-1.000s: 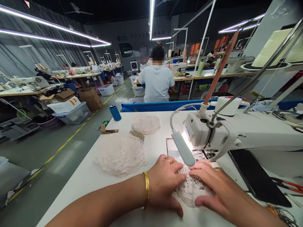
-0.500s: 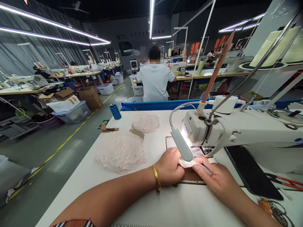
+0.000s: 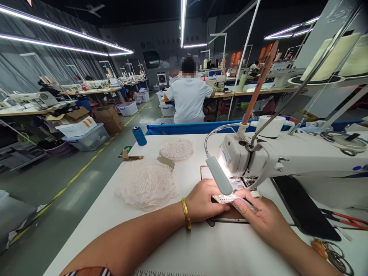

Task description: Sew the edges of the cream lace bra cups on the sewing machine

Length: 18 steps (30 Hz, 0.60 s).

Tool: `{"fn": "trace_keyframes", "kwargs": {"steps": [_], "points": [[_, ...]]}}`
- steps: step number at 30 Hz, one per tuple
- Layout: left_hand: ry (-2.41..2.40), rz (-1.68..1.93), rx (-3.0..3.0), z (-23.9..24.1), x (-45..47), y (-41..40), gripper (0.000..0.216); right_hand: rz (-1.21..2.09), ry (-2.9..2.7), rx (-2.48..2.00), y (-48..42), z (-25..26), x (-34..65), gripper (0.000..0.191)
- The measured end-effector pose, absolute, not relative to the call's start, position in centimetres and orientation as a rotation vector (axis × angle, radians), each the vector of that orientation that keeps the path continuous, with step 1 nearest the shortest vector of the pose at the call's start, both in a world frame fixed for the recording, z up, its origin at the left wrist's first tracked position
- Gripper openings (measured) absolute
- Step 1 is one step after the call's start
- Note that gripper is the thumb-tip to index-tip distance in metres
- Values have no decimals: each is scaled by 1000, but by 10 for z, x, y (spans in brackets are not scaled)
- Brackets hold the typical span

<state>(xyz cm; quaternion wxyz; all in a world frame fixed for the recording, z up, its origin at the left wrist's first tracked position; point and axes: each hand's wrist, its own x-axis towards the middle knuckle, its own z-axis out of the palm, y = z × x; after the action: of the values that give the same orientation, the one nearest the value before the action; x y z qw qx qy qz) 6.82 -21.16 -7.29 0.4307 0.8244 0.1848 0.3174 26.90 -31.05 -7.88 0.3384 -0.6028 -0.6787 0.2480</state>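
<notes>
My left hand (image 3: 205,201) and my right hand (image 3: 263,218) both pinch a folded piece of cream lace (image 3: 230,199) at the front of a white sewing machine (image 3: 287,157). The lace lies just under the machine's lit gooseneck lamp (image 3: 219,175), close to the needle area. A gold bangle circles my left wrist. Left of my hands, a larger heap of the same lace (image 3: 148,184) rests on the white table (image 3: 178,249), with a smaller heap (image 3: 176,148) behind it.
A blue thread spool (image 3: 139,136) stands at the table's far left corner beside cardboard scraps (image 3: 129,156). Scissors (image 3: 345,220) lie at the right edge. A person in a white shirt (image 3: 188,97) sits at the station ahead, back turned. Boxes and bins (image 3: 86,130) line the aisle on the left.
A second ago both hands lay flat on a spread-out lace piece. They have since folded it and moved it forward under the lamp, now pinching it by the edge.
</notes>
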Motion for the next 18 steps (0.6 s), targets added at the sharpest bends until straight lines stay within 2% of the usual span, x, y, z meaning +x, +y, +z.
{"fn": "trace_keyframes", "kwargs": {"steps": [5,7,11,18], "points": [[415,762,2303,-74,62,-216,33,536,-2012,-1418,-312,-80,274,27],[383,694,2482,-78,56,-220,29,432,-2223,-1294,-314,-77,274,25],[400,625,2750,-86,45,-234,7,267,-2482,-1210,-317,-70,274,21],[413,661,2822,-80,46,-240,15,274,-2512,-1290,-319,-72,279,21]]}}
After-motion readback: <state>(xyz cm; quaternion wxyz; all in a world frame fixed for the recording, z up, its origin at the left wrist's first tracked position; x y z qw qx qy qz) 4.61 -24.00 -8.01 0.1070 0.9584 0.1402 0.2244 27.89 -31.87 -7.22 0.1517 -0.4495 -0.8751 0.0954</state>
